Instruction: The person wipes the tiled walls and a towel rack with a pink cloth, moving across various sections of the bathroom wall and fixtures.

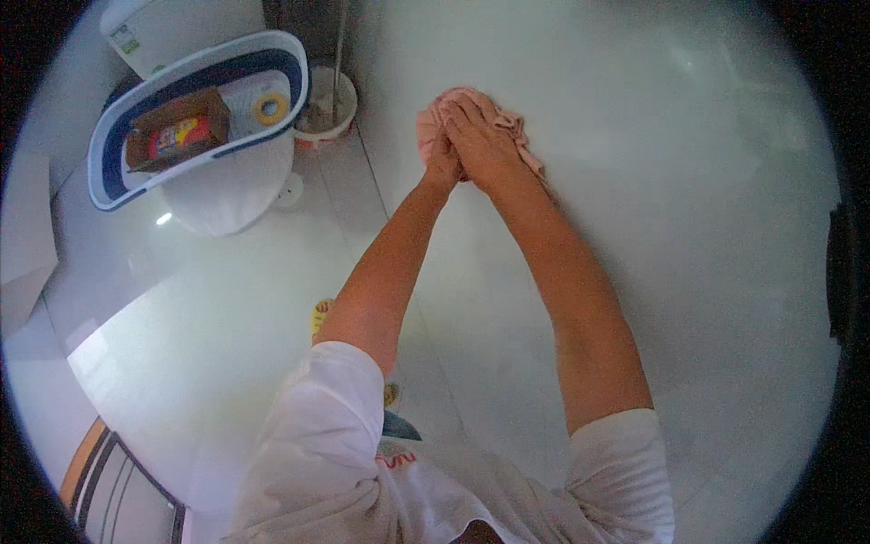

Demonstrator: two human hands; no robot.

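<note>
A crumpled pink cloth is pressed against a broad, pale, glossy surface, up and just right of the middle of the view. Both my arms stretch out to it. My left hand grips the cloth at its lower left side, fingers partly hidden behind my other hand. Across the middle of the cloth lies my right hand, its fingers close together and bearing down on the fabric. Loose folds show past it on the right.
At upper left, a white and dark blue oval tub sits on a white round stool. It holds a cardboard box and a yellow tape roll. Beside it stands a white bucket with a pole. A dark object is at the right edge.
</note>
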